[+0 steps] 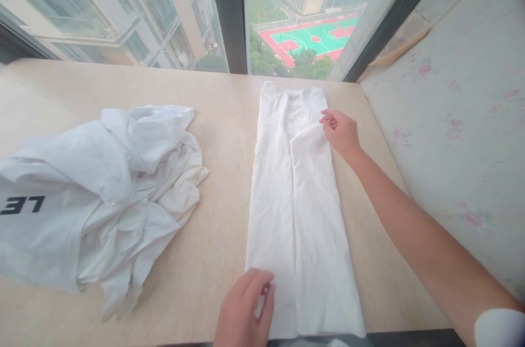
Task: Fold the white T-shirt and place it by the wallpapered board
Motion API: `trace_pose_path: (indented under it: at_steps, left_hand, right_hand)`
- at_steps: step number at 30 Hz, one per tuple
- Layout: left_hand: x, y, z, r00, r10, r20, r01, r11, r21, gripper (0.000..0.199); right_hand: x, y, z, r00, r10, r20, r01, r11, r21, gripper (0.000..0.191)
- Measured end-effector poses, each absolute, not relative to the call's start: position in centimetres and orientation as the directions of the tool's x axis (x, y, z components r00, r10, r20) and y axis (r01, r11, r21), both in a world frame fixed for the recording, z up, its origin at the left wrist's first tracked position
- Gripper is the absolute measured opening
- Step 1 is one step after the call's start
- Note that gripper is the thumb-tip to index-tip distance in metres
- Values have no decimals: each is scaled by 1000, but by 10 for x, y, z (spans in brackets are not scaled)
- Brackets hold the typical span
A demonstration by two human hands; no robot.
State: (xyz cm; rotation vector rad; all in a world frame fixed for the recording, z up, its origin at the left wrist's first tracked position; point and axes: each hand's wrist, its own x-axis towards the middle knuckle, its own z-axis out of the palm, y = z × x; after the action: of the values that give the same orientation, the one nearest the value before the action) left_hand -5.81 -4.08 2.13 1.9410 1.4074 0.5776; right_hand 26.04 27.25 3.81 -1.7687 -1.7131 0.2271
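A white garment [315, 216], probably a shirt, lies in a long narrow strip, its two sides folded in to meet along a middle seam. Its top end, with an opening like a neckline, points to the window. My right hand [340, 131] is at its upper right edge, fingers loosely bent and slightly apart, with no cloth visibly lifted. Over the lower left edge, my left hand [246, 306] curves its thumb and forefinger with a gap between them. Whether either hand presses on the cloth is hard to tell.
A crumpled heap of white clothes [110, 183] with black letters lies on the left of the pale tabletop [223, 216]. Dark-framed windows [238, 19] border the far edge. A floral-papered wall [447, 134] rises along the right, close to my right arm.
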Motion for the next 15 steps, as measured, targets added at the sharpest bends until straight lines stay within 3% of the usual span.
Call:
trace_pose_path:
  at_steps: [2, 4, 10, 15]
  left_hand:
    - [-73, -23, 29, 309, 948, 76, 650, -269, 711, 15]
    - [-81, -15, 36, 396, 910, 126, 666, -379, 643, 14]
    - [-85, -39, 40, 660, 739, 133, 655, -653, 381, 14]
    - [-98, -61, 23, 718, 681, 145, 644, -729, 232, 44]
  right_hand:
    - [267, 221, 37, 118, 878, 465, 851, 152, -503, 31]
    - [267, 173, 35, 105, 850, 516, 850, 193, -490, 28]
    - [241, 25, 19, -93, 920, 381, 790, 302, -534, 36]
    - [228, -77, 8, -328, 908, 262, 754, 419, -505, 51]
